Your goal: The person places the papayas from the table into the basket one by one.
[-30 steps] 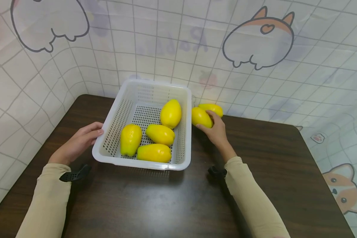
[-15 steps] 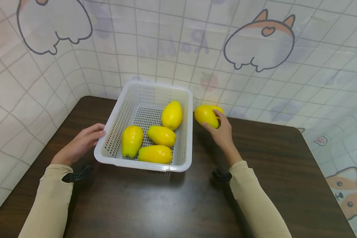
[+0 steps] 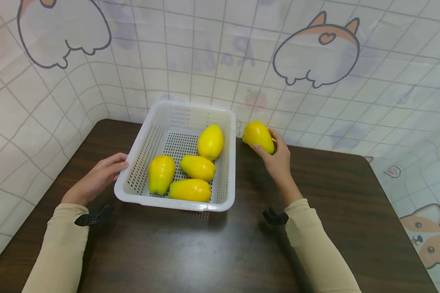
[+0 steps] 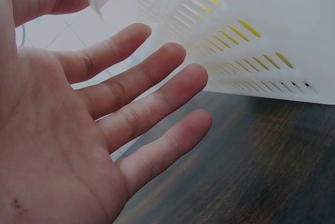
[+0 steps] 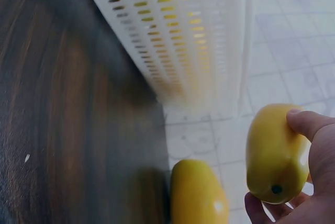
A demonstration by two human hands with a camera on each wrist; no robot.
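Observation:
My right hand (image 3: pixel 280 158) grips a smooth yellow fruit (image 3: pixel 257 136), shaped like a mango or small papaya, right of the basket by the wall. In the right wrist view this fruit (image 5: pixel 275 153) sits between thumb and fingers, a dark green spot on its end. A second yellow fruit (image 5: pixel 199 195) lies lower; in the head view it is nearly hidden behind the held one. My left hand (image 3: pixel 99 177) is at the left rim of a white perforated plastic basket (image 3: pixel 176 203). Its thumb goes over the rim, and its other fingers (image 4: pixel 157 103) extend loosely outside the wall.
Several yellow fruits with greenish ends, one of them upright-looking (image 3: pixel 161 175), lie inside the basket. The dark wood table (image 3: pixel 190 252) carries everything. A white gridded wall covering (image 3: pixel 212 53) with cartoon dogs rises behind the table and along its sides.
My right hand has drawn the gripped fruit slightly right, away from the basket, and turned and raised it. It now covers most of the fruit behind. The left hand and basket have stayed put.

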